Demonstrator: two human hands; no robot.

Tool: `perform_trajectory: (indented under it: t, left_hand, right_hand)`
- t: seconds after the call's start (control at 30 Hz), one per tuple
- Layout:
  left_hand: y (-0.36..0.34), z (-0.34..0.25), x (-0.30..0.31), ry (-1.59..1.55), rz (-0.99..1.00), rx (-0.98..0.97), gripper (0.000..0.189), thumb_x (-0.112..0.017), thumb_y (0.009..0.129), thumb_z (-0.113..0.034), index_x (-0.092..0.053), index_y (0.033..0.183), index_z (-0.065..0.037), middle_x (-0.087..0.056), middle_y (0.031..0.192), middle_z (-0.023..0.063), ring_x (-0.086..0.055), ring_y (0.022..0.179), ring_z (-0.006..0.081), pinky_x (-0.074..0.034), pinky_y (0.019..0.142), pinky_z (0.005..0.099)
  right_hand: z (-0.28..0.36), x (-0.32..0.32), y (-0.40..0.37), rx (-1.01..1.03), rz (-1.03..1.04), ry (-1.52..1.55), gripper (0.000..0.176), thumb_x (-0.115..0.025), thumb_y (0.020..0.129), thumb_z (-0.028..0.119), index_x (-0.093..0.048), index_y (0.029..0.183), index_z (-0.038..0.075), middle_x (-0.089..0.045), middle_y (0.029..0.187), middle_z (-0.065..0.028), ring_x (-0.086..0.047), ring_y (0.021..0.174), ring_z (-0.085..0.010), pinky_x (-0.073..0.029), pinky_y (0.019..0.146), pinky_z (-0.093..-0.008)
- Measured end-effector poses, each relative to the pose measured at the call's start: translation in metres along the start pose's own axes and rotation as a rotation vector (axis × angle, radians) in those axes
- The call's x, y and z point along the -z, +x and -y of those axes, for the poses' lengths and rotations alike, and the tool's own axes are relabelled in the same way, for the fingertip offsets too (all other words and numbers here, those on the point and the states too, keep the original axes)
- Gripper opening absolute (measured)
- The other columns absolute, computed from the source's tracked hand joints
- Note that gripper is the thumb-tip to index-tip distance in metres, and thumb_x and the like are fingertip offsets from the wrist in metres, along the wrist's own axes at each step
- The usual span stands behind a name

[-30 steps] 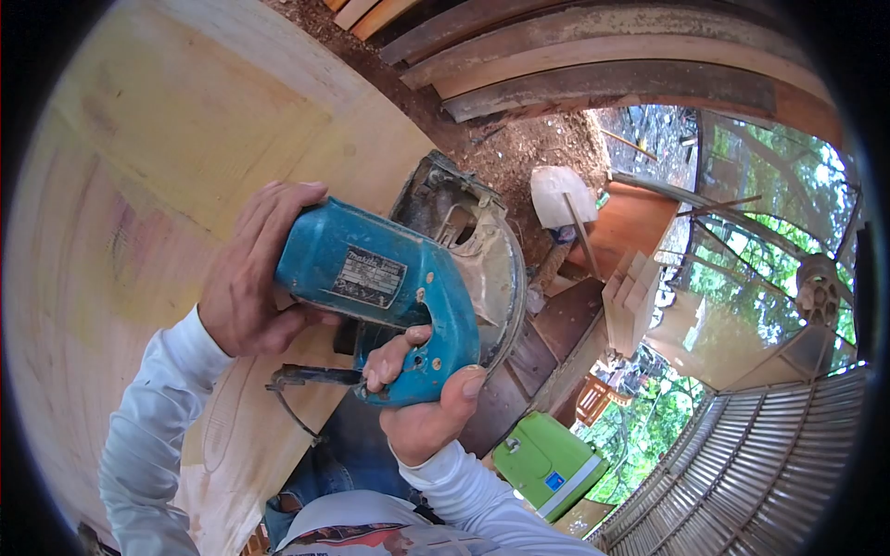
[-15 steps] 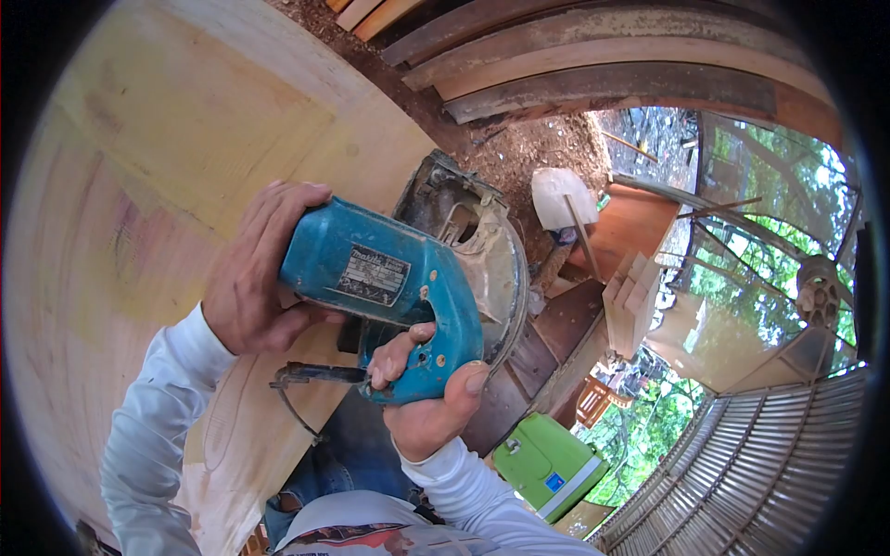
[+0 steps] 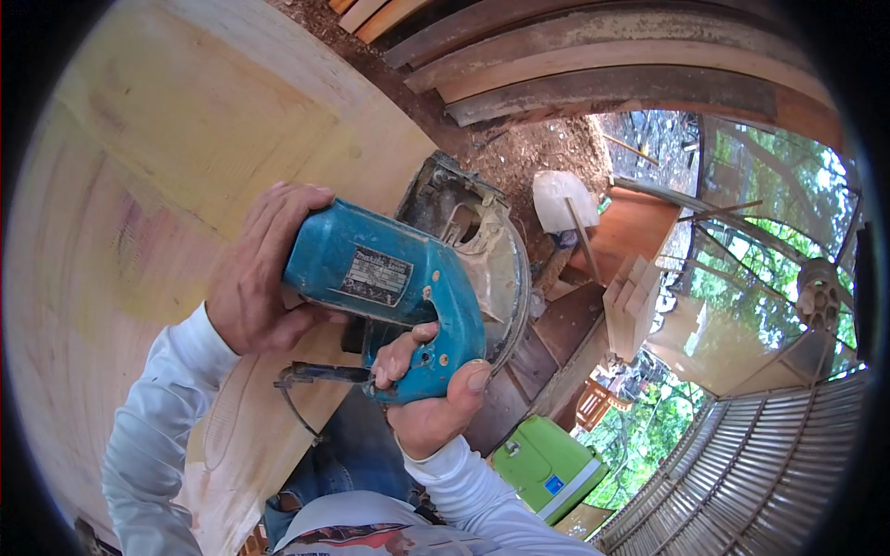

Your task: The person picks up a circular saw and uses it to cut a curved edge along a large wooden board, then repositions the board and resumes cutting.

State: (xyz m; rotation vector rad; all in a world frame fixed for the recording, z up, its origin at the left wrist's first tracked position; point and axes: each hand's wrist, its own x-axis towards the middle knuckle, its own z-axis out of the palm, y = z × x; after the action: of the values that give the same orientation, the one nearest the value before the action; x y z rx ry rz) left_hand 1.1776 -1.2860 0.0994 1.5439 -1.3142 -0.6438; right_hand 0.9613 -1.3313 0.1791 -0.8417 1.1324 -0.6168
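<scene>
A teal circular saw point(image 3: 338, 236) with a worn label and a dusty metal blade guard point(image 3: 501, 269) sits at the edge of a broad pale plywood sheet point(image 3: 241, 120). Wrapped round the motor end is my left hand point(image 3: 260, 273), its thumb underneath. My right hand point(image 3: 431, 412) grips the rear handle, fingers through the opening and thumb along the outside. A dark cord point(image 3: 320, 372) leaves the handle and bends down over the sheet's edge. The blade itself is hidden from this side.
Long timber boards point(image 3: 612, 56) are stacked at the top. Beyond the saw lie a whitish sack-like object point(image 3: 563, 199), cut wood blocks point(image 3: 630, 301) and a reddish board point(image 3: 635, 227). A green cooler-like box point(image 3: 542, 463) stands at lower right, near corrugated sheeting point(image 3: 732, 473).
The saw and both hands have shifted very slightly to the right along the sheet's edge. My grip looks the same.
</scene>
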Motion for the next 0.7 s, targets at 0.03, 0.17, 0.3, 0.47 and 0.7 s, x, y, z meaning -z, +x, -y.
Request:
perform_trajectory:
  t: [0.03,0.17,0.3,0.47,0.7]
  left_hand:
    - [-0.0002,0.0003,0.0005,0.002,0.006,0.002,0.108,-0.096,0.059,-0.024,-0.040,0.149,-0.001,-0.052,0.140,0.0258,-0.052,0.131,0.0487,-0.031,0.120,0.0565]
    - [0.0006,0.0003,-0.0004,0.004,-0.007,-0.008,0.107,-0.096,0.059,-0.023,-0.041,0.148,-0.001,-0.053,0.139,0.0263,-0.052,0.130,0.0489,-0.032,0.119,0.0564]
    - [0.0011,0.0005,-0.0004,-0.001,-0.009,-0.010,0.107,-0.096,0.059,-0.024,-0.041,0.147,-0.001,-0.053,0.138,0.0265,-0.053,0.130,0.0489,-0.033,0.118,0.0565]
    - [0.0019,-0.0010,-0.0020,0.005,-0.032,-0.020,0.102,-0.094,0.063,-0.032,-0.042,0.145,0.000,-0.055,0.136,0.0241,-0.052,0.128,0.0491,-0.036,0.114,0.0577]
    - [0.0008,-0.0012,-0.0010,0.001,-0.028,-0.015,0.104,-0.096,0.059,-0.025,-0.043,0.145,-0.001,-0.055,0.137,0.0243,-0.052,0.129,0.0484,-0.035,0.115,0.0575]
  right_hand:
    - [0.0001,0.0004,0.0002,0.000,0.005,0.000,0.087,-0.047,0.086,0.089,-0.057,0.119,0.010,-0.059,0.080,-0.0071,-0.057,0.070,-0.0199,-0.046,0.071,-0.0339]
    - [0.0007,0.0021,0.0018,0.002,0.020,0.001,0.087,-0.048,0.085,0.089,-0.058,0.118,0.010,-0.059,0.080,-0.0072,-0.056,0.070,-0.0201,-0.046,0.071,-0.0340]
    - [-0.0002,0.0043,0.0029,-0.001,0.025,0.016,0.086,-0.048,0.085,0.089,-0.058,0.118,0.010,-0.059,0.079,-0.0075,-0.057,0.070,-0.0204,-0.046,0.070,-0.0342]
    - [0.0030,0.0019,0.0036,0.014,0.013,-0.022,0.086,-0.048,0.086,0.089,-0.058,0.118,0.009,-0.059,0.078,-0.0079,-0.057,0.069,-0.0207,-0.047,0.069,-0.0344]
    - [0.0022,0.0035,0.0041,0.022,0.016,-0.017,0.086,-0.048,0.086,0.088,-0.058,0.118,0.009,-0.059,0.078,-0.0080,-0.057,0.068,-0.0206,-0.047,0.068,-0.0344]
